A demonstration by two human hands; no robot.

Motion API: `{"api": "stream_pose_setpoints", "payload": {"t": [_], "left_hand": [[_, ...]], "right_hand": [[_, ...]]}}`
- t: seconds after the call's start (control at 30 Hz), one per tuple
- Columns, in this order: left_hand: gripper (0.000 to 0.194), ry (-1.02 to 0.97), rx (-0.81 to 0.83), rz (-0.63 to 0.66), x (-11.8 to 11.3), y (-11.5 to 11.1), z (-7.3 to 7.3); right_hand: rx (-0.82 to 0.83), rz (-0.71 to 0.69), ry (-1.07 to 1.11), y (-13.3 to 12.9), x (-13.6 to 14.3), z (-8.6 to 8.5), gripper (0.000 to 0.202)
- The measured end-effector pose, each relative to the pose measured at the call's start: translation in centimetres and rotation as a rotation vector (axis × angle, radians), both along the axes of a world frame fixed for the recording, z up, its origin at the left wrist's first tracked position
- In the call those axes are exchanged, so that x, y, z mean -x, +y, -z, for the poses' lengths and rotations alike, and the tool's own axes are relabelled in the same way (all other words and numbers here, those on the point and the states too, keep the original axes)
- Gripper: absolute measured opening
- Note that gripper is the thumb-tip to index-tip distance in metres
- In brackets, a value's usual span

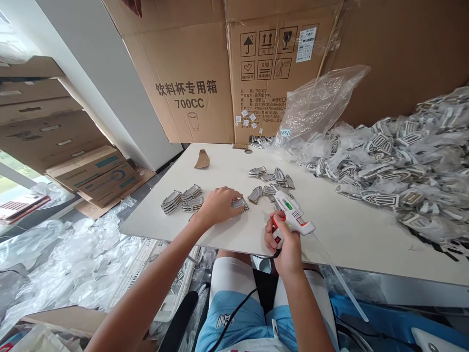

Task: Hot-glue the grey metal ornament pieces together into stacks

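Observation:
My right hand (287,239) is wrapped around a white hot glue gun (289,208) with a red trigger and a lit green label. A long translucent glue stick (342,281) sticks out of its back end. The gun's nozzle points up and left, close to a loose group of silver-grey slotted metal pieces (278,176). On the table to the left, my left hand (222,205) has its fingers curled on a similar grey metal piece (240,204), partly hidden beneath them. Further left lie several stacks of these pieces (183,199).
A large heap of bagged metal pieces (381,166) covers the right of the white table (351,239). Behind stand cardboard boxes (190,58) and a clear plastic bag (322,107). A cardboard scrap (202,160) lies at the back left. Plastic wrap (62,274) covers the floor.

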State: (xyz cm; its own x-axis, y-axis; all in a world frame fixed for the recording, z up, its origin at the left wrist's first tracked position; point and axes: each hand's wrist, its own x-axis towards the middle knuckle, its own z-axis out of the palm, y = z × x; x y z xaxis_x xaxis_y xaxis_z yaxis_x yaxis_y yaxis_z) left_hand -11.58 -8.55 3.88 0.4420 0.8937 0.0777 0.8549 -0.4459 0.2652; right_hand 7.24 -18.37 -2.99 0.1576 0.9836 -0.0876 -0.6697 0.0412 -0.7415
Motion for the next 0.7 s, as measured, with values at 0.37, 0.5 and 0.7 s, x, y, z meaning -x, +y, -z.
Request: {"api": "stream_pose_setpoints", "payload": {"t": [0.37, 0.5, 0.7], "left_hand": [[0.047, -0.036, 0.041, -0.057, -3.3, 3.2, -0.2], [0.043, 0.006, 0.072, -0.086, -5.4, 5.2, 1.0], [0.029, -0.011, 0.078, -0.14, -6.4, 6.0, 1.4]], "right_hand": [[0.016, 0.029, 0.021, 0.1, 0.1, -0.1, 0.029], [0.022, 0.024, 0.015, 0.0, 0.2, -0.2, 0.028], [0.023, 0.023, 0.022, 0.1, 0.2, -0.3, 0.029]]}}
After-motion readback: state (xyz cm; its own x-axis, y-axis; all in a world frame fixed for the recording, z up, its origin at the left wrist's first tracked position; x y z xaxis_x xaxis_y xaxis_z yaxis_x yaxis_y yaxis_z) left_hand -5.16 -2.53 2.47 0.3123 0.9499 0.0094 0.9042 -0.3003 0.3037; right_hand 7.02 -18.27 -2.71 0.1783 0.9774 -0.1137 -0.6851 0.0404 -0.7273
